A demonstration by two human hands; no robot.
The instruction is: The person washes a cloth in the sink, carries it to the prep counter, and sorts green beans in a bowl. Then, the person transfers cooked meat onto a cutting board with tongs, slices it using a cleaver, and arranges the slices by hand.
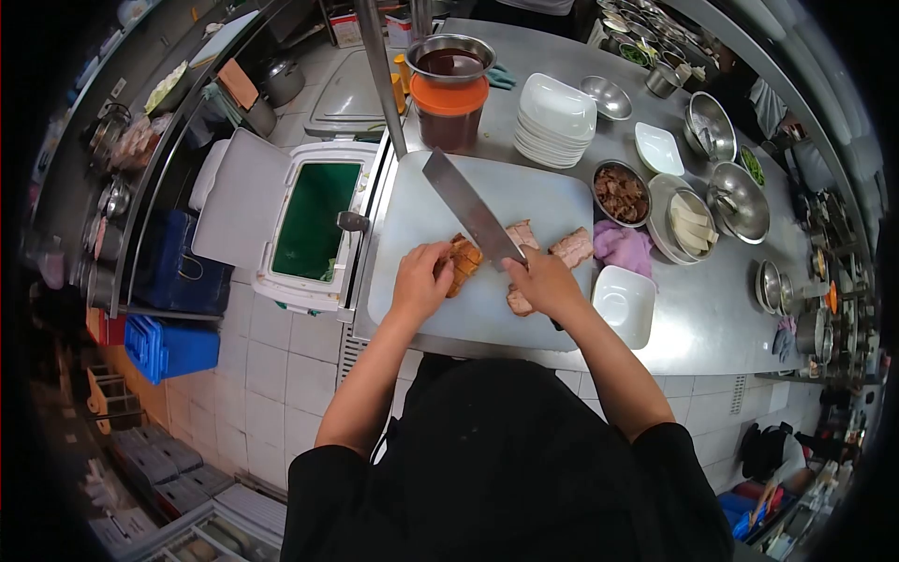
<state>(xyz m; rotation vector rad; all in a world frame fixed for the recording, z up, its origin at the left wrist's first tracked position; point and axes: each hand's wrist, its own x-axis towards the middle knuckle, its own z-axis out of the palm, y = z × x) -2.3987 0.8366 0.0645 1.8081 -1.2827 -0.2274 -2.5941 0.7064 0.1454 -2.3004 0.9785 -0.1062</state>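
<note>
My right hand is closed round the handle of a cleaver. Its broad blade points up and to the left above the white cutting board. At the board's middle, my left hand has its fingers curled against a piece of roast pork with a browned, scored crust. More pale-sided chunks of pork lie right of the blade, and one is partly covered by my right hand. Whether the blade touches any meat, I cannot tell.
An orange-lidded tub with a bowl of dark liquid on it stands behind the board. Stacked white plates, a bowl of meat, a purple cloth and a square dish are nearby. An open-lidded bin stands left.
</note>
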